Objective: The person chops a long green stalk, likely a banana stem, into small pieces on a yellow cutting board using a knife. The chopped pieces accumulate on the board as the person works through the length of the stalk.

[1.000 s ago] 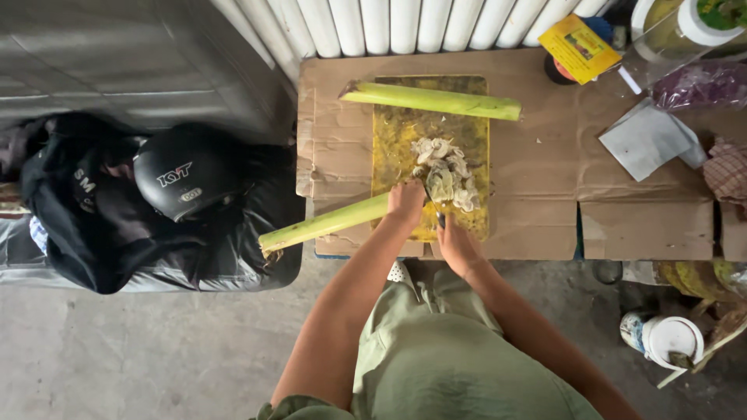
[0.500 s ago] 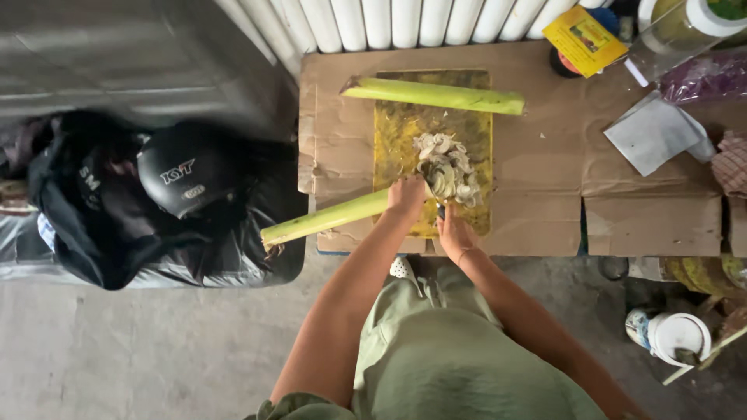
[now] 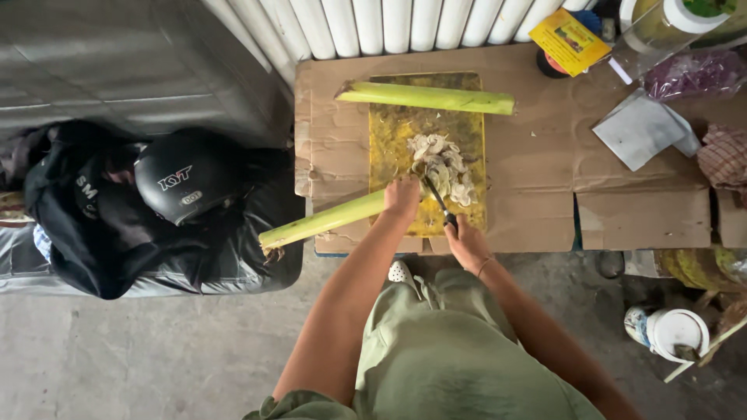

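While L hand (image 3: 402, 198) pins long green stalk (image 3: 327, 221) on yellow cutting board (image 3: 389, 140), grip wrapped round it to steady | R hand (image 3: 467, 243) grip closed on knife (image 3: 437, 201), blade at stalk end | pale slices (image 3: 443, 165) piled just past blade | 2nd stalk (image 3: 428, 96) across board's far edge, kept apart | cardboard-covered desk (image 3: 537, 202).

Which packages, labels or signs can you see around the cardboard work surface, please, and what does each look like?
Flat yellow rectangular packet: far right of the cardboard, small picture on front.
Clear plastic jar with white lid: top right corner, yellowish label.
Black helmet: on the dark bag, left; white lettering.
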